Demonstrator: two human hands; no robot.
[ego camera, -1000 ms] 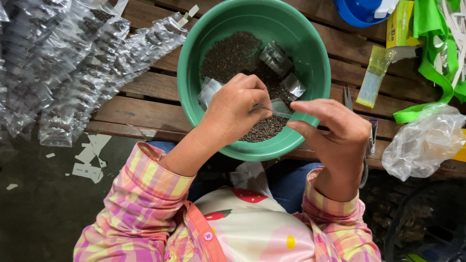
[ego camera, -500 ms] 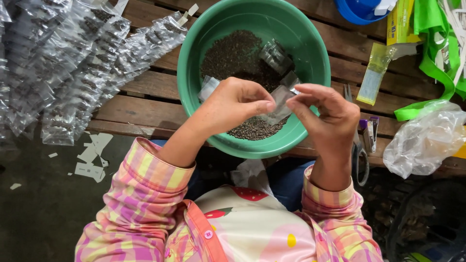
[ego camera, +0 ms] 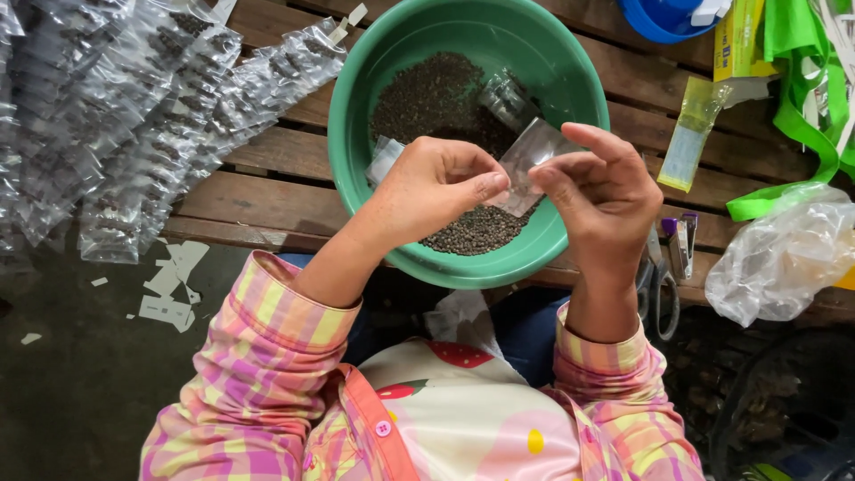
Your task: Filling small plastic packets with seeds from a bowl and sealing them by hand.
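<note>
A green plastic bowl [ego camera: 392,80] rests on a slatted wooden bench and holds a heap of small dark seeds [ego camera: 427,93]. Over the bowl's near side, my left hand [ego camera: 436,187] and my right hand [ego camera: 597,191] both pinch one small clear plastic packet [ego camera: 533,153] between thumb and fingers. My left hand also keeps more clear packets [ego camera: 385,158] tucked under its fingers. A small clear cup [ego camera: 508,96] lies among the seeds behind the packet.
Strings of filled clear packets [ego camera: 134,116] lie spread at the left. At the right are scissors [ego camera: 659,285], a stapler [ego camera: 681,240], a crumpled clear bag [ego camera: 784,254], green ribbon [ego camera: 793,80], a yellow packet [ego camera: 695,134] and a blue lid [ego camera: 663,18].
My right hand has lifted away from the seeds at the bowl's near rim and now pinches the clear packet together with my left hand, higher over the bowl.
</note>
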